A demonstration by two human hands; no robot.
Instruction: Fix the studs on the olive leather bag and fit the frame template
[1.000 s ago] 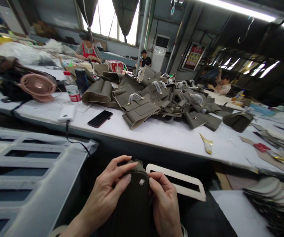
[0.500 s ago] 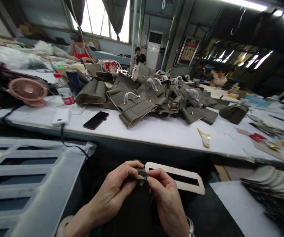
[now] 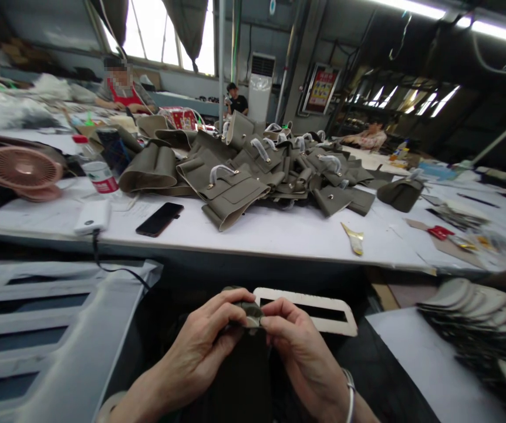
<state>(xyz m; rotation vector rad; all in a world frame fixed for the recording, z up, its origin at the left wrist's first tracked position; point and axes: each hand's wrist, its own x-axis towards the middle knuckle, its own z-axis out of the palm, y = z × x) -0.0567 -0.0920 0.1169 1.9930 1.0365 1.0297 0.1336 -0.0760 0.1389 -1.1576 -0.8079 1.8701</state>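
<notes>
Both hands, left hand (image 3: 202, 343) and right hand (image 3: 299, 346), pinch fingers shut on the olive piece (image 3: 249, 311), below the table edge (image 3: 257, 254).

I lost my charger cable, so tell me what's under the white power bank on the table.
The white power bank lies on the white table; a black cable hangs from its front edge. Whatever lies under it is hidden.

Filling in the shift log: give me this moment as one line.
left hand: pinching olive piece | right hand: pinching same piece | beyond: white frame | table: bag pile, phone
</notes>
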